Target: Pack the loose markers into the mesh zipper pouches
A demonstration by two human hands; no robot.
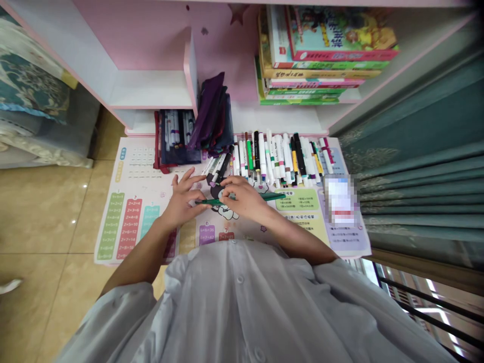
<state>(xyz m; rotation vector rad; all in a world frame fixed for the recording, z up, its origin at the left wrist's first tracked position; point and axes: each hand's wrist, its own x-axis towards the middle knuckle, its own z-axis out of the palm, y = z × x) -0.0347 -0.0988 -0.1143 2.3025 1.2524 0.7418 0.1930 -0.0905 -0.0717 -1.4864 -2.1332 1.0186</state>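
Note:
A long, thin dark green item (274, 196) lies level across the desk in front of me and looks like a flat pouch seen edge-on. Its left end is pinched between the thumb and forefinger of my left hand (181, 199), whose other fingers are spread. My right hand (242, 197) is closed on it a little farther right and covers its middle. Just beyond my fingers lie a few loose markers (223, 164). A long row of markers (280, 156), mostly white with some black, green and yellow ones, stretches to the right.
Dark mesh pouches (212, 116) lean in a pile by the shelf divider. Left of them, another pouch (176, 133) holds several markers. Stacked books (325, 60) fill the right shelf. A blurred phone-like thing (340, 201) rests on the printed desk mat (113, 201), near a curtain (408, 151).

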